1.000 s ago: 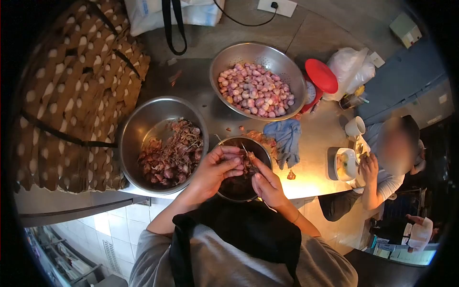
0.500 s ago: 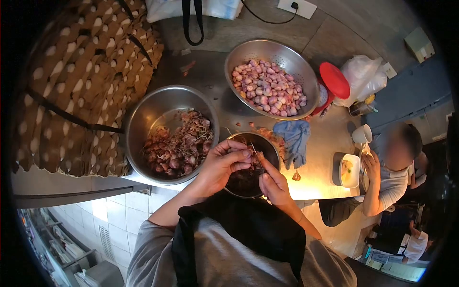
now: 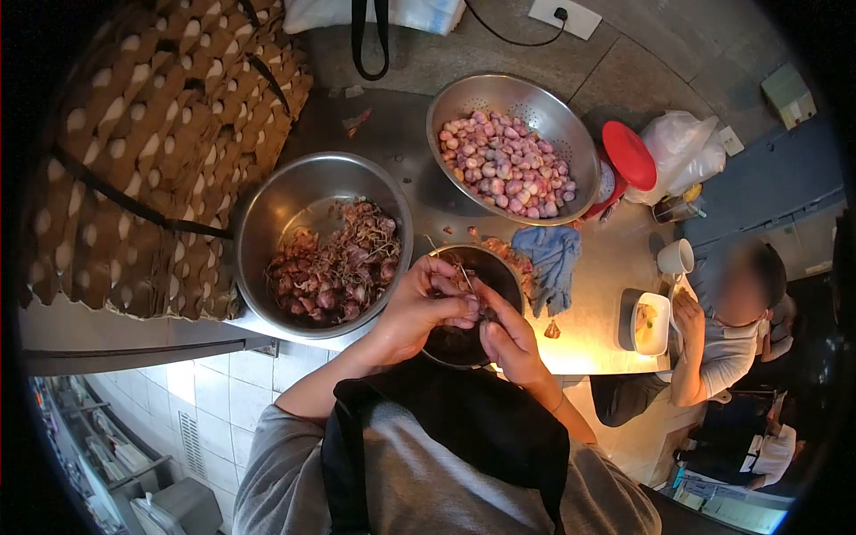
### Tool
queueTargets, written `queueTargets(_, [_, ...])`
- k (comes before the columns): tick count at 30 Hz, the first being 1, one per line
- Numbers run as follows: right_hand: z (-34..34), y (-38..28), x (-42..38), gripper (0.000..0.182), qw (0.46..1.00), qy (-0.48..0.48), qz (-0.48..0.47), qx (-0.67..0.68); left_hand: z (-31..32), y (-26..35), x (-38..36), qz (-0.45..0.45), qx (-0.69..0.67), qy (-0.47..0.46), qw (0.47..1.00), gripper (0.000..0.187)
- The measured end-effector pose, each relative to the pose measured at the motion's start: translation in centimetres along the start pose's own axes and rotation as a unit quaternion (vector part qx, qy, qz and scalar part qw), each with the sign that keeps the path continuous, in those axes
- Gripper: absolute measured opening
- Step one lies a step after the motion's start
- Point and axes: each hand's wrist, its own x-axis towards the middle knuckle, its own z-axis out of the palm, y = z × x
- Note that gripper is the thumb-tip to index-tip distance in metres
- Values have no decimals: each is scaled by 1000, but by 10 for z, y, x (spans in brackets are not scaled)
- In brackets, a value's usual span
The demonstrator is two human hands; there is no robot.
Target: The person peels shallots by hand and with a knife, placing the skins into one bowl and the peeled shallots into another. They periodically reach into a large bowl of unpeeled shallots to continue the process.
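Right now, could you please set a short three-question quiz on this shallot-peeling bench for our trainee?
1. True or false: the colander holds peeled shallots.
2. Multiple choice: both hands work over which vessel? A) the small dark bowl B) the large steel bowl C) the white cup
3. Fill in: the blue cloth lies to the ____ of the small dark bowl in the head view.

Key:
1. True.
2. A: the left hand and right hand meet over it, pinching a shallot; the large steel bowl holds unpeeled shallots and skins.
3. Right.
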Motion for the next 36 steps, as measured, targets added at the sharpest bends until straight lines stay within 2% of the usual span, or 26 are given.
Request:
queueTargets(4, [-2, 4, -1, 41, 1000, -11, -7, -12, -3, 2, -2, -14, 18, -11, 1000, 38])
queueTargets(8, [-2, 6, -7, 37, 999, -2, -14, -53, -5, 8, -6, -72, -9, -26, 997, 40])
queueTargets(13, [-3, 2, -11, 36, 999, -41, -22, -11, -6, 13, -7, -133, -48, -70, 987, 43])
queueTargets(17, [0, -11, -9, 40, 996, -69, -6, 50, 2, 18, -11, -121, -21, -94, 988, 45])
queueTargets(22, [-2, -6, -12, 42, 998, -50, -15, 17, -2, 21, -11, -121, -19, -126, 985, 43])
queueTargets(26, [0, -9, -16, 45, 997, -36, 22, 58, 1, 26, -15, -116, 3, -126, 985, 43])
queueTargets(28, [1, -16, -14, 49, 998, -33, 9, 51, 3, 15, -13, -126, 6, -128, 984, 44])
queueTargets(31, [0, -17, -11, 53, 998, -5, -15, 59, 1, 14, -11, -67, -2, -149, 987, 40])
queueTargets(34, [-6, -7, -13, 54, 998, 3, -14, 60, 0, 16, -10, -67, 19, -110, 992, 38])
queueTargets(36, [-6, -5, -14, 51, 998, 6, -15, 60, -2, 12, -9, -35, 29, -122, 991, 40])
